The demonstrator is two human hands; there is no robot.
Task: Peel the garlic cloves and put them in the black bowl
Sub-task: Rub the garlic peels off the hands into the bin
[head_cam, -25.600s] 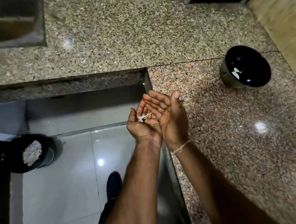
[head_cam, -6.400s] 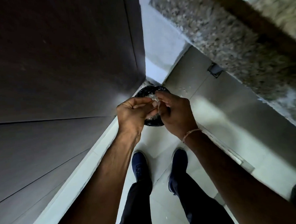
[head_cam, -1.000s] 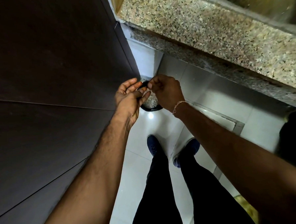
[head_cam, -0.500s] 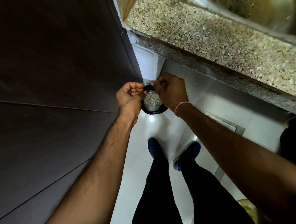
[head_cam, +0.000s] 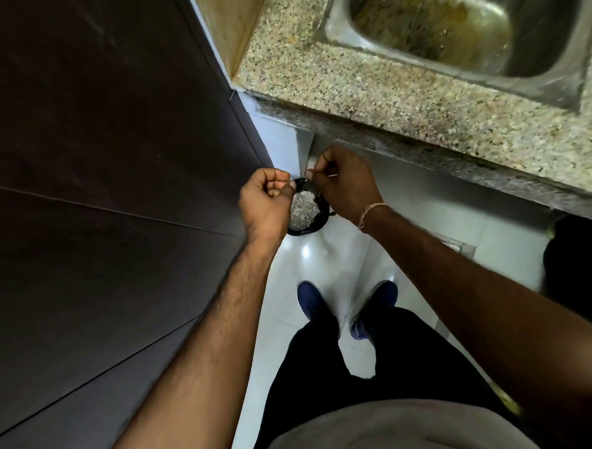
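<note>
I stand over a black bin (head_cam: 322, 207) on the floor, filled with pale garlic skins (head_cam: 304, 208). My left hand (head_cam: 266, 202) hovers above its left rim, fingers curled into a fist; nothing shows inside it. My right hand (head_cam: 345, 184) is above the bin's right rim, close to the left hand, and pinches a small pale piece of garlic (head_cam: 309, 171) between thumb and fingertips. The black bowl is out of view.
A speckled granite counter (head_cam: 366, 93) with a steel sink (head_cam: 449, 27) runs along the upper right. A dark panel wall (head_cam: 96, 166) fills the left. My blue shoes (head_cam: 309, 302) stand on white floor tiles just behind the bin.
My left hand has gone from open-palmed to a closed fist. My right hand has drawn slightly away from it with the pale piece. The view has tilted up, showing the sink.
</note>
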